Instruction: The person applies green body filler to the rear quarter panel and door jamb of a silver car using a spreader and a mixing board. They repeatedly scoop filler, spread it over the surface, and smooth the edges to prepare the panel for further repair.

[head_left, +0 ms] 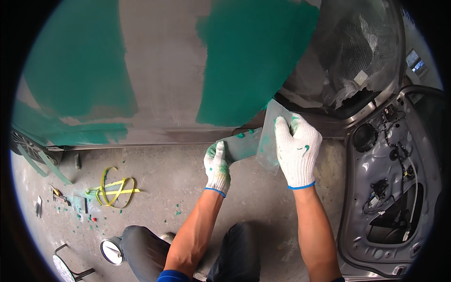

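Note:
In a white knit glove smeared with green, my left hand (pixel 217 168) grips a flat grey-green putty spreader (pixel 243 146) with dabs of green filler along its upper edge. My right hand (pixel 299 149), gloved the same way, pinches a translucent spreader (pixel 270 136) between thumb and fingers. The two spreaders overlap or meet edge to edge; whether they touch I cannot tell. Just beyond them stands a grey car body panel (pixel 162 70), coated with broad patches of green filler (pixel 249 61). The right spreader's top corner is close to that patch's lower edge.
A detached-looking car door (pixel 408 183) with bare inner parts lies at the right. On the floor at left are tangled yellow tape (pixel 123 191), a cutter (pixel 59 194), a flat block (pixel 80 205) and green crumbs. A round can (pixel 112 252) stands beside my knee. A wheel (pixel 29 146) shows far left.

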`<move>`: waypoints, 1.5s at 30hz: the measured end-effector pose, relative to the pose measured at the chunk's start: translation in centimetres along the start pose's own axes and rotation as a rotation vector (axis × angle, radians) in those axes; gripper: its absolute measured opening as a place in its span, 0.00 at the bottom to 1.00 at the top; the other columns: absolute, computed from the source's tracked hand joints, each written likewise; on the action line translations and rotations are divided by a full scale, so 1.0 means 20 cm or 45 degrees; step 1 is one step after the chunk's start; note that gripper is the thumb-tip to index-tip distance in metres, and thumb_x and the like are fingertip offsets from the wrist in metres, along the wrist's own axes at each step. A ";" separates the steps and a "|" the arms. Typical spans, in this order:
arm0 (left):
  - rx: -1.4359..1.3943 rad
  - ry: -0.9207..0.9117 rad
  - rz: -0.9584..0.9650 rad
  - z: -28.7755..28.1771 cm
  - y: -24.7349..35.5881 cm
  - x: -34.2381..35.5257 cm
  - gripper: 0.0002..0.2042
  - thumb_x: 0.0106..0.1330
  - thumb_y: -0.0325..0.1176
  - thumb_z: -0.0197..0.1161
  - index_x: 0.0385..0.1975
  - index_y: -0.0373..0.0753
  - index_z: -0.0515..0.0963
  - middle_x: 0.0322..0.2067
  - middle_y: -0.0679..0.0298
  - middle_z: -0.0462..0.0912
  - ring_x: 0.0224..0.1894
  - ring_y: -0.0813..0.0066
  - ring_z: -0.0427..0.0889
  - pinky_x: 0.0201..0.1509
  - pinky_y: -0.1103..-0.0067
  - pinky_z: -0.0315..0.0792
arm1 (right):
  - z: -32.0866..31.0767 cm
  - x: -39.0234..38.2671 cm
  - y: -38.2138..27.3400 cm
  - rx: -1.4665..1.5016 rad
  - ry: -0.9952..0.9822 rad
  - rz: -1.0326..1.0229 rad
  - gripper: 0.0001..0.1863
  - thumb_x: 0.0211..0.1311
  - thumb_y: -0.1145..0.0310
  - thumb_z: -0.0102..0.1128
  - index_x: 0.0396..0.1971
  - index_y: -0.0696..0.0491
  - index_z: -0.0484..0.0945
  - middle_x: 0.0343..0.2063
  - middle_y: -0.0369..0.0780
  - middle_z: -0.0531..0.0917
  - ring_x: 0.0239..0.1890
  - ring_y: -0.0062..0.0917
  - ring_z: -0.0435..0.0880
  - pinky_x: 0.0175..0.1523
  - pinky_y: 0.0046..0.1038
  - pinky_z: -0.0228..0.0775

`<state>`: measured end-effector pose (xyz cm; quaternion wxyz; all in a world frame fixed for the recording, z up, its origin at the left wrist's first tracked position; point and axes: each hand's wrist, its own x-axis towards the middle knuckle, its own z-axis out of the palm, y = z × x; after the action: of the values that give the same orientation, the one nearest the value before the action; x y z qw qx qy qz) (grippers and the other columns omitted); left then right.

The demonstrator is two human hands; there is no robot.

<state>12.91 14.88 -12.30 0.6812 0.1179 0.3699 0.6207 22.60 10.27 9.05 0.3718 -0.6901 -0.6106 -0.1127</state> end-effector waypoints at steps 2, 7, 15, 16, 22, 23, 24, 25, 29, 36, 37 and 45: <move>0.008 0.029 -0.007 0.00 0.01 0.00 0.13 0.71 0.39 0.64 0.45 0.36 0.78 0.38 0.62 0.83 0.36 0.72 0.81 0.40 0.71 0.80 | 0.00 0.00 0.01 0.026 0.029 -0.033 0.11 0.62 0.67 0.61 0.25 0.59 0.78 0.18 0.49 0.79 0.22 0.45 0.81 0.28 0.36 0.71; -0.018 0.001 -0.001 -0.01 0.00 0.02 0.13 0.70 0.39 0.64 0.45 0.36 0.78 0.38 0.62 0.83 0.36 0.70 0.82 0.40 0.70 0.81 | 0.01 -0.01 0.02 0.062 -0.046 -0.012 0.11 0.63 0.66 0.60 0.26 0.58 0.79 0.20 0.49 0.80 0.24 0.46 0.82 0.29 0.38 0.72; -0.049 -0.023 0.011 -0.01 -0.04 0.04 0.12 0.71 0.38 0.63 0.45 0.36 0.78 0.38 0.61 0.84 0.37 0.69 0.83 0.41 0.68 0.81 | 0.05 -0.03 0.07 0.081 -0.139 0.068 0.12 0.63 0.64 0.59 0.30 0.58 0.81 0.21 0.50 0.81 0.25 0.46 0.83 0.30 0.38 0.73; -0.040 -0.013 0.008 -0.01 -0.04 0.04 0.12 0.71 0.38 0.63 0.45 0.36 0.78 0.38 0.61 0.84 0.37 0.69 0.83 0.41 0.68 0.81 | 0.05 -0.04 0.07 0.097 -0.146 0.094 0.12 0.63 0.64 0.60 0.30 0.58 0.81 0.21 0.50 0.81 0.25 0.46 0.83 0.30 0.38 0.73; -0.030 -0.024 -0.009 -0.01 -0.04 0.05 0.12 0.72 0.39 0.61 0.45 0.36 0.78 0.39 0.61 0.84 0.37 0.69 0.83 0.41 0.68 0.81 | 0.00 -0.10 0.15 0.198 -0.231 0.166 0.11 0.63 0.68 0.62 0.32 0.63 0.81 0.20 0.47 0.81 0.19 0.30 0.76 0.29 0.30 0.69; -0.030 -0.035 -0.007 -0.01 -0.04 0.05 0.12 0.72 0.39 0.61 0.45 0.37 0.78 0.39 0.61 0.84 0.37 0.69 0.83 0.42 0.67 0.81 | 0.01 -0.11 0.19 0.313 -0.253 0.212 0.11 0.63 0.68 0.62 0.32 0.63 0.81 0.20 0.47 0.82 0.19 0.30 0.78 0.30 0.30 0.69; -0.036 -0.039 -0.021 -0.01 -0.03 0.04 0.12 0.73 0.39 0.60 0.45 0.36 0.78 0.40 0.61 0.84 0.38 0.68 0.83 0.43 0.67 0.81 | 0.02 -0.13 0.24 0.429 -0.272 0.257 0.11 0.63 0.68 0.62 0.32 0.63 0.81 0.21 0.46 0.82 0.20 0.30 0.79 0.30 0.30 0.70; -0.039 -0.041 -0.037 -0.01 -0.03 0.03 0.12 0.73 0.39 0.60 0.45 0.36 0.78 0.40 0.61 0.84 0.38 0.68 0.84 0.43 0.67 0.81 | 0.05 -0.16 0.30 0.546 -0.290 0.304 0.11 0.63 0.68 0.62 0.32 0.62 0.81 0.21 0.46 0.83 0.20 0.30 0.80 0.30 0.30 0.70; -0.039 -0.032 -0.129 -0.02 -0.01 -0.02 0.12 0.74 0.38 0.57 0.46 0.35 0.79 0.42 0.59 0.85 0.41 0.67 0.84 0.46 0.66 0.81 | 0.11 -0.31 0.52 1.063 -0.431 0.755 0.08 0.65 0.74 0.62 0.39 0.64 0.83 0.27 0.35 0.84 0.29 0.13 0.78 0.35 0.20 0.71; -0.015 0.010 -0.226 -0.03 0.05 -0.13 0.14 0.76 0.35 0.54 0.49 0.31 0.78 0.45 0.56 0.84 0.44 0.63 0.85 0.52 0.63 0.81 | 0.17 -0.52 0.61 0.957 -0.506 0.869 0.08 0.63 0.75 0.63 0.38 0.63 0.84 0.28 0.34 0.85 0.32 0.13 0.79 0.37 0.21 0.72; -0.004 0.005 -0.231 -0.04 0.05 -0.14 0.14 0.76 0.35 0.54 0.49 0.31 0.78 0.45 0.56 0.84 0.44 0.63 0.85 0.52 0.63 0.81 | 0.16 -0.54 0.62 0.975 -0.504 0.907 0.07 0.62 0.75 0.64 0.36 0.62 0.84 0.28 0.33 0.84 0.31 0.13 0.78 0.37 0.21 0.71; 0.199 0.077 -0.205 -0.11 -0.04 -0.16 0.13 0.76 0.37 0.56 0.47 0.32 0.79 0.41 0.57 0.84 0.39 0.65 0.85 0.43 0.66 0.82 | 0.11 -0.71 0.76 0.964 -0.504 1.130 0.05 0.58 0.74 0.66 0.31 0.60 0.84 0.26 0.31 0.82 0.31 0.14 0.77 0.38 0.20 0.69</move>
<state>12.12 11.00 -13.15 0.7061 0.1218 0.4459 0.5363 32.70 1.27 -6.94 0.4820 -0.7064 -0.3202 0.4076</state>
